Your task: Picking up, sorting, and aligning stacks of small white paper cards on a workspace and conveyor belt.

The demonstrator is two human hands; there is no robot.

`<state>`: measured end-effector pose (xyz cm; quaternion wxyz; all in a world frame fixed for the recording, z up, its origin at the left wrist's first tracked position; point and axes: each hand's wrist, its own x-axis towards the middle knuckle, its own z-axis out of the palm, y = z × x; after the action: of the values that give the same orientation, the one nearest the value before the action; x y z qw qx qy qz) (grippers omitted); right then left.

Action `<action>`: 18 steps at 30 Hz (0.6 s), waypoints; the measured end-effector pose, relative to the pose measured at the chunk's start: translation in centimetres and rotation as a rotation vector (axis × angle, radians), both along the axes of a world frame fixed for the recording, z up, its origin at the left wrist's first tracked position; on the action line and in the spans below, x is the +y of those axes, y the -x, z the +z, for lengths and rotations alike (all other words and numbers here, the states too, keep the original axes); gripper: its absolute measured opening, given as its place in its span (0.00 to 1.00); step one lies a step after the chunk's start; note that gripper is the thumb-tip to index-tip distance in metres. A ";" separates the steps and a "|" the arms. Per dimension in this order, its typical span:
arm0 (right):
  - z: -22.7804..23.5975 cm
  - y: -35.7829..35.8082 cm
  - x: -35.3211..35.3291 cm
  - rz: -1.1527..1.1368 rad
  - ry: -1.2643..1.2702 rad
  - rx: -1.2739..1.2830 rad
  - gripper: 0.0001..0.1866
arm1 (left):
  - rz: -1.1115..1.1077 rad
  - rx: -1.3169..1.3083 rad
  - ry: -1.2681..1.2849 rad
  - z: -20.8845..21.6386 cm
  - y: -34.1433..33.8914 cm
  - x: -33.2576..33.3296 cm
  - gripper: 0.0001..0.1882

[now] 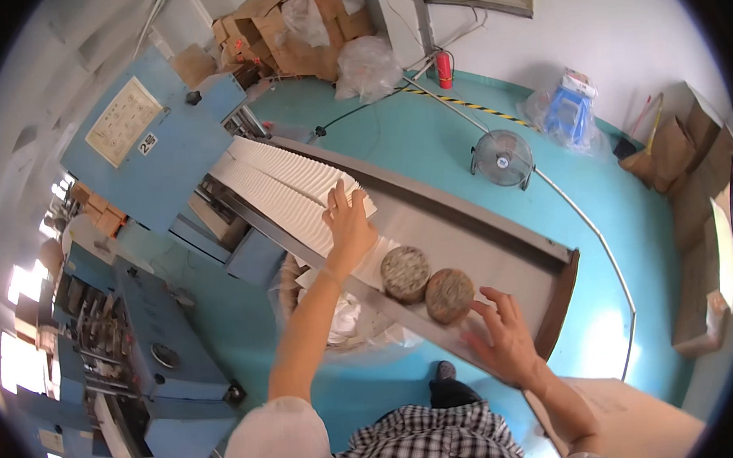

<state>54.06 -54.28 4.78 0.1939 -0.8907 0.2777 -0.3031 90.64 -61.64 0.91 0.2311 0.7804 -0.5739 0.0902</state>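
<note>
The left hand is stretching over the long metal tray, its fingers spreading across the lower end of the far row of thin white pieces, and they seem to be touching it. Whether they are pinching any piece, one cannot tell from here. Alongside, the near row of the same pieces is running parallel, both rows sloping down from the blue machine at upper left.

Now the right hand: it is hovering at the tray's near edge, fingers parted and slightly curling, gripping nothing that shows. Its fingertips are pointing at the right-hand disc, very close; contact is staying unclear. That brownish round block is sitting by the near wall, right up against the left-hand disc, a greyer one, which is lying just beside the end of the near row.

Beyond the tray, a round fan is standing on the green floor, a red fire extinguisher is standing near the wall, and a cardboard box is occupying the lower right, beside the right forearm.
</note>
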 end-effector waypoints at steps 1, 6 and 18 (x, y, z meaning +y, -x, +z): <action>-0.6 -0.1 -0.9 0.023 -0.044 0.035 0.35 | 0.005 -0.050 -0.100 -0.8 -0.8 -2.1 0.33; -4.6 -3.4 -4.0 -0.021 -0.049 0.130 0.49 | 0.061 -0.046 -0.424 -1.8 -0.9 -8.7 0.35; -2.9 -1.6 -11.3 -0.090 -0.318 0.378 0.53 | -0.285 -0.289 -0.334 -1.8 -7.1 -8.2 0.14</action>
<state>55.66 -65.53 1.90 0.2623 -0.8766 0.3928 -0.0922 97.78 -69.87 -0.90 0.0250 0.6980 -0.7121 0.0713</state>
